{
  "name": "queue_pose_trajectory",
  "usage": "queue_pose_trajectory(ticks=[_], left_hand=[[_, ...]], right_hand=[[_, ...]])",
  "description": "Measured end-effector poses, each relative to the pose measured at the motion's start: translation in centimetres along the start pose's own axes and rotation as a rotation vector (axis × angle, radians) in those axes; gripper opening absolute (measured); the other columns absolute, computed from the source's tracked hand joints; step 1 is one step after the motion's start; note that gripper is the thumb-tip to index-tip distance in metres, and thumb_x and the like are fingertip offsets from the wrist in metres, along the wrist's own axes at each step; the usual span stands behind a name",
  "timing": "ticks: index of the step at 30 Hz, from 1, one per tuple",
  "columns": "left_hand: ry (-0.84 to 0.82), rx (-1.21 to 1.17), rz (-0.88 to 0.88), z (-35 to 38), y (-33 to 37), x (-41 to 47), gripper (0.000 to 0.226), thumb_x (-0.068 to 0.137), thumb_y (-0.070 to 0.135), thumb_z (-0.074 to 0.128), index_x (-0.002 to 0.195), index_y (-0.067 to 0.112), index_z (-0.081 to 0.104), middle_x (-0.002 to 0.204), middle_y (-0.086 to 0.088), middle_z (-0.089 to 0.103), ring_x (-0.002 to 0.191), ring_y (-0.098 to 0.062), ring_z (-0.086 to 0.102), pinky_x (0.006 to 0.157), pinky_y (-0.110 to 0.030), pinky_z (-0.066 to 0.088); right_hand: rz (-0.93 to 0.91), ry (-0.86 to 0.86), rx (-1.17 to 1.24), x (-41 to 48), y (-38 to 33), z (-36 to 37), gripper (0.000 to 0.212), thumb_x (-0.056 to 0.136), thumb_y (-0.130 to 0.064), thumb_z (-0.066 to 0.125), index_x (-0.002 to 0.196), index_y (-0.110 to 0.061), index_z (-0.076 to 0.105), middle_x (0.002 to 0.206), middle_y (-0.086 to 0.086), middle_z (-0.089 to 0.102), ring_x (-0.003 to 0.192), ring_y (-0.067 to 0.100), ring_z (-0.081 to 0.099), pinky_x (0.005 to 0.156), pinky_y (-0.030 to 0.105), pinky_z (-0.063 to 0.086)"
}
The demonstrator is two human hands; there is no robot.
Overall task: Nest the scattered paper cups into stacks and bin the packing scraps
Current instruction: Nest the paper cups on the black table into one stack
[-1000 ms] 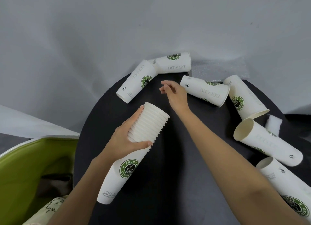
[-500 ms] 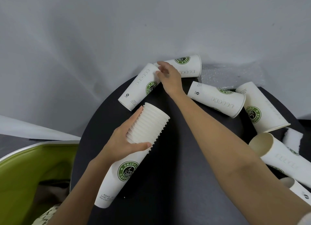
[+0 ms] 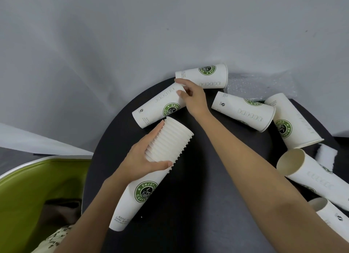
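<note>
The right hand [image 3: 192,97] pinches a lone white logo-printed paper cup [image 3: 160,107] near the round black counter [image 3: 198,196]'s far edge — a slip could roll it off; the left hand [image 3: 143,164] clasps the nested white cup stack [image 3: 151,177].

right hand [image 3: 192,97] reached far cup [image 3: 160,106], fingers [image 3: 181,94] now closing

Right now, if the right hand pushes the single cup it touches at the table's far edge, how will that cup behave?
The cup lies on its side, so it would probably roll, curving because it tapers. It is thin paper and empty-looking, so likely light, and denting under a hard squeeze. It sits near the round table's rim, so a push from the right hand might send it off.
</note>
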State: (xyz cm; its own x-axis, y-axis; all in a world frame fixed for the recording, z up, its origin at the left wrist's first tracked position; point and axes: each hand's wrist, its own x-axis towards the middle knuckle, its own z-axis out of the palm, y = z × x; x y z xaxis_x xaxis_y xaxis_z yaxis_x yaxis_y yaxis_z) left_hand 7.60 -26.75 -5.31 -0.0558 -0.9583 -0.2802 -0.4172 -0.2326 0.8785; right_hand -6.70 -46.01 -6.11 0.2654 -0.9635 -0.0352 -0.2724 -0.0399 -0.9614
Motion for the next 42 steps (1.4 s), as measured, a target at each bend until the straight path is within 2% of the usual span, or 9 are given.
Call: queue_pose_trajectory(ticks=[4,11,18,23,27,31,34,37,42], left_hand=[[-0.011,0.018,0.017,0.3,0.3,-0.7,0.104,0.063,0.049,0.081,0.148,0.055,0.021,0.143,0.039,0.035,0.134,0.009,0.035,0.109,-0.024,0.033],[-0.013,0.023,0.026,0.5,1.1,-1.5,0.103,0.062,0.05,0.08,0.146,0.058,0.021,0.139,0.039,0.038,0.132,0.004,0.04,0.111,-0.034,0.039],[-0.007,0.044,0.029,0.5,1.8,-1.4,0.104,0.059,0.054,0.079,0.143,0.063,0.019,0.138,0.037,0.038,0.13,0.002,0.041,0.111,-0.039,0.041],[-0.007,0.018,0.044,0.7,2.2,-1.2,0.104,0.059,0.05,0.081,0.144,0.061,0.021,0.14,0.037,0.039,0.131,0.005,0.041,0.111,-0.034,0.039],[-0.015,0.018,0.053,1.0,2.6,-0.9,0.104,0.06,0.049,0.081,0.145,0.059,0.022,0.139,0.039,0.038,0.131,0.005,0.04,0.111,-0.032,0.039],[-0.024,0.01,0.051,1.3,2.6,-0.7,0.104,0.06,0.049,0.081,0.144,0.06,0.022,0.139,0.037,0.04,0.13,0.001,0.043,0.108,-0.032,0.042],[-0.022,0.001,0.059,1.5,2.6,-0.6,0.103,0.06,0.048,0.081,0.145,0.059,0.022,0.139,0.036,0.04,0.13,0.002,0.043,0.104,-0.025,0.041],[-0.015,-0.002,0.061,1.6,2.7,-0.5,0.102,0.06,0.049,0.08,0.142,0.063,0.022,0.136,0.042,0.039,0.129,0.007,0.041,0.099,-0.016,0.037],[-0.022,0.0,0.06,1.9,2.9,-0.3,0.103,0.06,0.05,0.08,0.145,0.058,0.022,0.135,0.041,0.039,0.129,0.004,0.042,0.102,-0.02,0.039]], right_hand=[[-0.015,0.122,0.081,-1.4,-1.5,-1.4,0.033,0.088,0.001,0.054,0.113,-0.016,0.068,0.082,-0.02,0.054,0.081,-0.003,0.05,0.083,0.013,0.039],[-0.085,0.34,0.247,-3.5,-3.4,-6.1,0.032,0.089,0.003,0.052,0.106,-0.02,0.066,0.101,-0.003,0.065,0.093,0.006,0.057,0.088,0.016,0.044],[-0.085,0.478,0.19,-5.1,-2.7,-10.8,0.031,0.09,0.004,0.048,0.109,-0.011,0.067,0.11,-0.001,0.066,0.106,0.006,0.059,0.098,0.018,0.043],[-0.087,0.393,0.127,-6.2,-2.6,-11.0,0.031,0.091,0.003,0.048,0.108,-0.016,0.066,0.11,0.0,0.067,0.106,0.005,0.058,0.097,0.017,0.042],[-0.108,0.251,0.064,-7.5,-3.1,-9.3,0.033,0.092,0.001,0.049,0.108,-0.022,0.065,0.11,-0.008,0.065,0.102,-0.009,0.057,0.094,0.011,0.039],[-0.104,0.127,0.039,-8.9,-2.9,-7.4,0.03,0.094,-0.002,0.049,0.113,-0.017,0.066,0.113,-0.011,0.064,0.106,-0.011,0.054,0.096,0.009,0.037],[-0.096,0.045,0.033,-10.0,-2.7,-6.4,0.03,0.096,-0.001,0.047,0.118,-0.012,0.064,0.114,-0.012,0.062,0.105,-0.015,0.053,0.093,0.006,0.037],[-0.086,-0.017,0.01,-10.9,-2.5,-5.8,0.031,0.097,-0.004,0.045,0.121,-0.013,0.063,0.117,-0.012,0.062,0.108,-0.01,0.054,0.093,0.007,0.037],[-0.06,-0.056,0.026,-11.4,-2.9,-5.7,0.03,0.099,-0.013,0.046,0.124,-0.022,0.06,0.117,0.001,0.065,0.103,0.002,0.058,0.084,0.003,0.038]])
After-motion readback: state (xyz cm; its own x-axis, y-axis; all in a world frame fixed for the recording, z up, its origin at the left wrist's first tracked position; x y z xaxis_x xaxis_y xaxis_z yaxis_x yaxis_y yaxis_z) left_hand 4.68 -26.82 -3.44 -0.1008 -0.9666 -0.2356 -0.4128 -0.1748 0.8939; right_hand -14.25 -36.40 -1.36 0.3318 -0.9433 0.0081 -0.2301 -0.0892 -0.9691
